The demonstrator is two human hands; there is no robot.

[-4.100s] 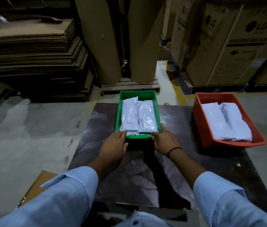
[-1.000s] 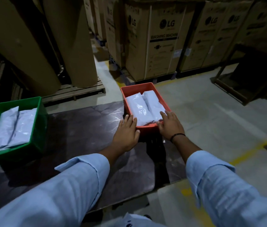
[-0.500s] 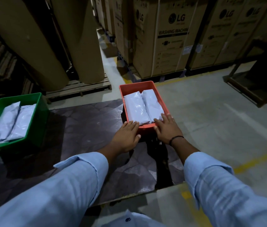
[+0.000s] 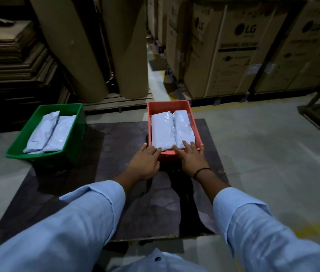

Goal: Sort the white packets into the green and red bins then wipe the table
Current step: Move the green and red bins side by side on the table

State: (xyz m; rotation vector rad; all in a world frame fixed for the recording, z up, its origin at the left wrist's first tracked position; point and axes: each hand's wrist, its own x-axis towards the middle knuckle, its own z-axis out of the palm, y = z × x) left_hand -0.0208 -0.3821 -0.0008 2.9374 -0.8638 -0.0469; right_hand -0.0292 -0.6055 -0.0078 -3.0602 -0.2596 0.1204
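A red bin stands at the far side of the dark table, holding two white packets side by side. My left hand lies on the bin's near left rim, its fingertips reaching the packets. My right hand lies on the near right rim, thumb at the corner. A green bin sits at the table's far left corner, partly over the edge, with white packets inside. No loose packets lie on the table.
Large cardboard rolls stand on a pallet behind the table. A stack of flat cardboard is at the far left, and big LG boxes at the far right. Concrete floor surrounds the table.
Four seconds ago both hands were on the green bin; they are on the red bin now. My view has swung left, so both bins are in view and the red bin is centred.
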